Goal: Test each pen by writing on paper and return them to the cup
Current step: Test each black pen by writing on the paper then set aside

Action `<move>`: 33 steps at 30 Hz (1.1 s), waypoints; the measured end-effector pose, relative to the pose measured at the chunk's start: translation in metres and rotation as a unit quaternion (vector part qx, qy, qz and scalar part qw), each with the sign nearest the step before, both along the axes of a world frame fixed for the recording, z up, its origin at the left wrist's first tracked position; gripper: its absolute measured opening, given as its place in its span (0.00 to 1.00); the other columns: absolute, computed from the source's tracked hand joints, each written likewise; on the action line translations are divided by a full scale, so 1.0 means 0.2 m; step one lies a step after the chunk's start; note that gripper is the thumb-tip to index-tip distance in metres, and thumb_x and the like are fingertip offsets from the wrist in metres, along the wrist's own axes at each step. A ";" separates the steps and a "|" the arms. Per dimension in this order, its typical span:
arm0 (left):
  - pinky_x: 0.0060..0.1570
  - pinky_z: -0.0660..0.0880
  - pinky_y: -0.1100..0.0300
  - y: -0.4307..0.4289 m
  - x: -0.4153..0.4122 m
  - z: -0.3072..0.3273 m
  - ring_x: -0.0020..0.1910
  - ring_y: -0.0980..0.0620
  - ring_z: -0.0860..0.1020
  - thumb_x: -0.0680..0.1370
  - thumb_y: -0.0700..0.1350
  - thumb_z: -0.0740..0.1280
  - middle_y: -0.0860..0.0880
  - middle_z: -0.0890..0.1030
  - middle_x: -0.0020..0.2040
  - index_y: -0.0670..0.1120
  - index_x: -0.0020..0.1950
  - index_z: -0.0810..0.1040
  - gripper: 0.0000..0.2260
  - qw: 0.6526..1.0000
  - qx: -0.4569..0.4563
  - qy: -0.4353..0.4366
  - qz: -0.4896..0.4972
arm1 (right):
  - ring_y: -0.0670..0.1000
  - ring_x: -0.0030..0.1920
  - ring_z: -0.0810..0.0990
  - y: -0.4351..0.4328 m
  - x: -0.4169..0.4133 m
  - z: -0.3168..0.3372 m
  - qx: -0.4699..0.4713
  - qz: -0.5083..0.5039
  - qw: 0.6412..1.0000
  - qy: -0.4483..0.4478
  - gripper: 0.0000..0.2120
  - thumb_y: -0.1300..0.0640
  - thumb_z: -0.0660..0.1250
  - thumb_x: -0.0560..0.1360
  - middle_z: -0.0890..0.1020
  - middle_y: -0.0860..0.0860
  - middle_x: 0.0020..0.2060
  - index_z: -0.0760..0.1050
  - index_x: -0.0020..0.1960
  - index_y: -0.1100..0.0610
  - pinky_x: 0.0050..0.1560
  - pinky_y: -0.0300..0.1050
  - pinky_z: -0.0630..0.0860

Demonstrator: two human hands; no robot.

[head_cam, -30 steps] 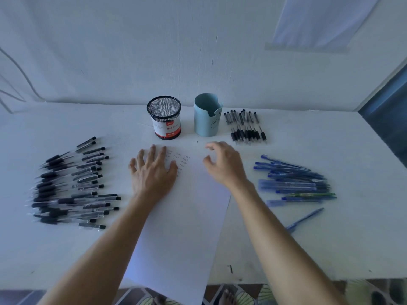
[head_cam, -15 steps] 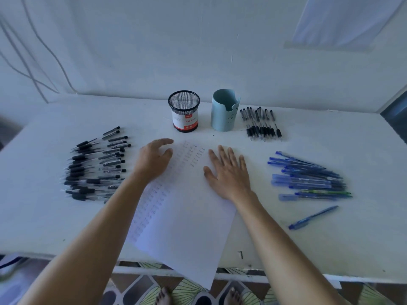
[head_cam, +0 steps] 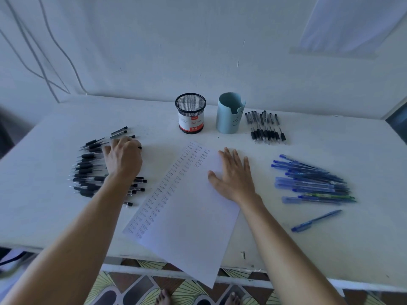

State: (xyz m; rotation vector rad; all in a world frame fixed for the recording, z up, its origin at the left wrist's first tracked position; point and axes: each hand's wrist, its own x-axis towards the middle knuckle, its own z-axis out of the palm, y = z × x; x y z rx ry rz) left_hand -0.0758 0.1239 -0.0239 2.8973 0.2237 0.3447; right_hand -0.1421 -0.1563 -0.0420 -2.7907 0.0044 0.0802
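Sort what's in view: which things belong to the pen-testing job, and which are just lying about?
Job: black pens beneath the left hand, short row of pens, blue pens, paper under the right hand, mesh cup, blue cup.
Lying about: wall cables, hanging cloth.

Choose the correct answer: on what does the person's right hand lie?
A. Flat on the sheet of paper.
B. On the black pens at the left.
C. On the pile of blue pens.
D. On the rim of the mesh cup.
A: the right hand lies flat, fingers straight, on the paper, apart from the blue pens.
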 end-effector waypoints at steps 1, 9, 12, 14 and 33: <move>0.62 0.63 0.42 0.00 0.00 0.00 0.64 0.39 0.70 0.79 0.40 0.68 0.44 0.80 0.63 0.44 0.57 0.84 0.08 1.000 -0.002 -0.022 -0.007 | 0.52 0.80 0.45 -0.01 0.00 0.00 0.017 -0.003 1.000 -0.007 0.35 0.41 0.59 0.79 0.51 0.51 0.81 0.53 0.80 0.54 0.78 0.55 0.38; 0.57 0.72 0.49 -0.20 -0.04 0.11 0.59 0.41 0.77 0.84 0.41 0.60 0.42 0.82 0.55 0.39 0.60 0.74 0.08 0.927 -0.221 -0.241 -0.183 | 0.52 0.80 0.42 -0.09 0.01 0.06 -0.029 0.034 0.997 0.057 0.37 0.33 0.56 0.78 0.48 0.46 0.81 0.51 0.81 0.48 0.78 0.55 0.41; 0.41 0.73 0.59 -0.32 -0.10 0.22 0.40 0.53 0.77 0.85 0.42 0.54 0.50 0.78 0.43 0.47 0.60 0.70 0.07 0.879 -0.384 -0.197 -0.203 | 0.52 0.80 0.37 -0.11 -0.02 0.04 -0.047 0.035 0.996 0.061 0.36 0.30 0.50 0.78 0.43 0.42 0.81 0.46 0.81 0.43 0.78 0.56 0.37; 0.28 0.67 0.63 -0.37 -0.12 0.28 0.29 0.55 0.67 0.86 0.42 0.53 0.50 0.70 0.35 0.52 0.55 0.71 0.09 0.814 -0.527 -0.142 -0.199 | 0.53 0.80 0.36 -0.11 -0.04 0.01 -0.070 0.038 0.996 0.047 0.35 0.29 0.46 0.79 0.41 0.42 0.80 0.42 0.81 0.41 0.77 0.57 0.36; 0.24 0.64 0.68 -0.57 -0.03 0.17 0.31 0.56 0.76 0.82 0.33 0.57 0.48 0.80 0.45 0.42 0.54 0.79 0.12 0.569 -0.821 0.011 -0.055 | 0.54 0.80 0.38 -0.10 -0.04 -0.04 -0.064 0.032 0.997 0.000 0.36 0.31 0.47 0.79 0.44 0.44 0.81 0.45 0.81 0.45 0.77 0.59 0.35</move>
